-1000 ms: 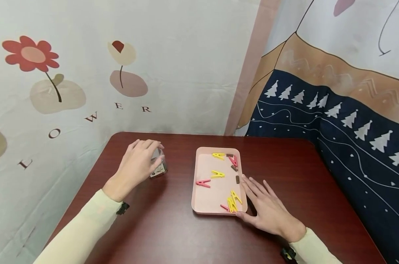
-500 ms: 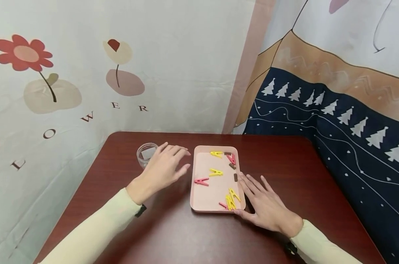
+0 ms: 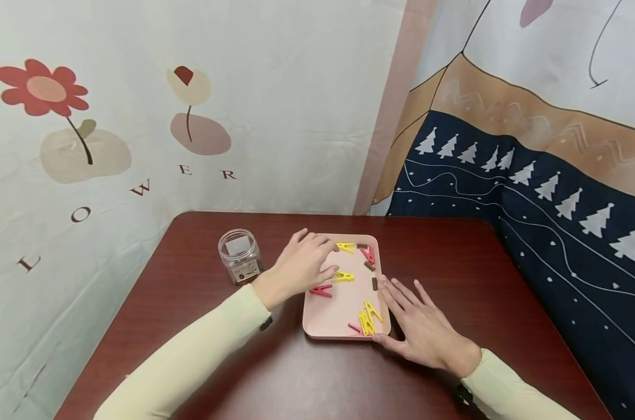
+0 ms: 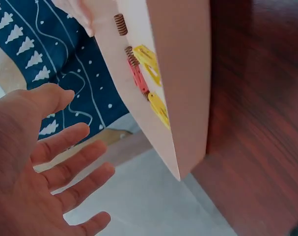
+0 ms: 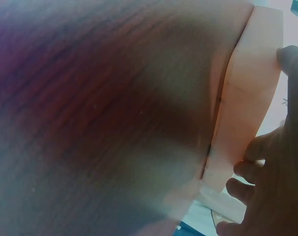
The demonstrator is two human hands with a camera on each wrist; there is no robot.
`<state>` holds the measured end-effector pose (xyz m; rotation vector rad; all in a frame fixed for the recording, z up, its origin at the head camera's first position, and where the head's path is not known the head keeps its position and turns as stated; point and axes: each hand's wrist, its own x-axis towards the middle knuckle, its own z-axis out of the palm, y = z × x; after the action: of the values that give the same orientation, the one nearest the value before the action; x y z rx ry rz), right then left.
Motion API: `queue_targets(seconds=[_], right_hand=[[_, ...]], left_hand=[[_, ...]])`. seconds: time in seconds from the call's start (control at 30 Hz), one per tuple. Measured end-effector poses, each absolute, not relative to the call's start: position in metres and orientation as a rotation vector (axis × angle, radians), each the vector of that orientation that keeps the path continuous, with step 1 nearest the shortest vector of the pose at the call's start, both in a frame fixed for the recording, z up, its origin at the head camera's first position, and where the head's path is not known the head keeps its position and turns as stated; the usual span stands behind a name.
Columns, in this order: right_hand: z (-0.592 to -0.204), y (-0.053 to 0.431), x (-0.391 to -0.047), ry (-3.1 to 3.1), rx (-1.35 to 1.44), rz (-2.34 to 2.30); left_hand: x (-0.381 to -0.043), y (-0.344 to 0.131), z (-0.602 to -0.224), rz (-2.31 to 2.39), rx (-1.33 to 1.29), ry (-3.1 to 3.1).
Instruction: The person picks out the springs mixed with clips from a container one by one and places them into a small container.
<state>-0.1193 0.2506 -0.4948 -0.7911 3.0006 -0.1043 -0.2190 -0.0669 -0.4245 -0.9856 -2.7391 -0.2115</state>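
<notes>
A pink tray (image 3: 327, 321) holds several yellow clothespins (image 3: 369, 312), a few red clothespins (image 3: 321, 291) and small brown ribbed pieces (image 3: 375, 284) that look like springs. Over the tray's far left edge is my left hand (image 3: 302, 263), its thumb and fingers spread apart and nothing held. Its fingers reach toward the two yellow clothespins on that side and partly cover them in the head view. In the left wrist view the left palm (image 4: 21, 177) faces the tray's side wall (image 4: 183, 73). My right hand (image 3: 427, 335) touches the tray's right rim with extended fingers.
A clear jar (image 3: 241, 256) without a lid stands left of the tray, with a printed label on its front. The dark red wooden table (image 3: 443, 251) ends at a patterned cloth wall (image 3: 296, 116) behind.
My left hand has let go of the clear jar and moved right, across the gap, to above the tray. The jar stays where it stood. My right hand keeps its place at the tray.
</notes>
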Motion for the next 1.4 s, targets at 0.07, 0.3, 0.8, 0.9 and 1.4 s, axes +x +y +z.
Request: queue_targets(seconds=[0.07,0.3,0.8,0.9,1.4], right_hand=[[-0.495,0.251,-0.119,3.007,-0.796,-0.104],[-0.494,0.251,-0.118,3.055,-0.84,-0.102],[-0.497,0.25,-0.118,3.077,-0.874,-0.086],[-0.497,0.25,-0.118,3.085,-0.881,-0.089],[-0.498,0.251,-0.118,3.104,-0.897,-0.115]], left_hand=[[-0.224,-0.057,-0.425,-0.188,-0.993,-2.763],[-0.235,-0.025,-0.426,-0.132,-1.021,-2.814],[-0.241,0.022,-0.446,-0.071,-1.158,-2.891],[-0.241,0.029,-0.45,-0.051,-1.172,-2.906],[-0.243,0.047,-0.457,0.037,-1.184,-2.962]])
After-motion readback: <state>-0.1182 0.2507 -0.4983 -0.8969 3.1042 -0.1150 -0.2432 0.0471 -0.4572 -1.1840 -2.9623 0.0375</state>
